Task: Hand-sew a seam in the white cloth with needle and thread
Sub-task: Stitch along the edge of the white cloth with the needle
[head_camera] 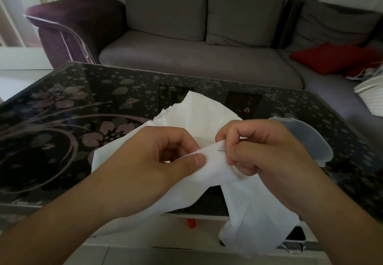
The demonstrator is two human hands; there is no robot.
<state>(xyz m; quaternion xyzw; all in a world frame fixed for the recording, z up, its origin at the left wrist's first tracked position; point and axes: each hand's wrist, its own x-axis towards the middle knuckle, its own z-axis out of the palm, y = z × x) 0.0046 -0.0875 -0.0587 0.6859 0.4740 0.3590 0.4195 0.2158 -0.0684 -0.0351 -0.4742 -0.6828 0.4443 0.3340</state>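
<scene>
Mid-stitch, by the look of it: at centre frame the left hand (pixel 165 152) pinches a fold of the cloth (pixel 209 159) above the worktop (pixel 83 103), while the right hand (pixel 261 146) pinches the needle (pixel 221 150) entering the fold. Next: push it through, then draw the thread, unseen here.

Bare patterned glass table (pixel 62 119) left of and beyond white cloth (pixel 207 119): open passage. Right of cloth, blocked by translucent plastic lid (pixel 306 138), just beside right hand (pixel 267 150). Cloth draped over near table edge, hanging below. Beyond far edge: grey sofa (pixel 196 57).
</scene>
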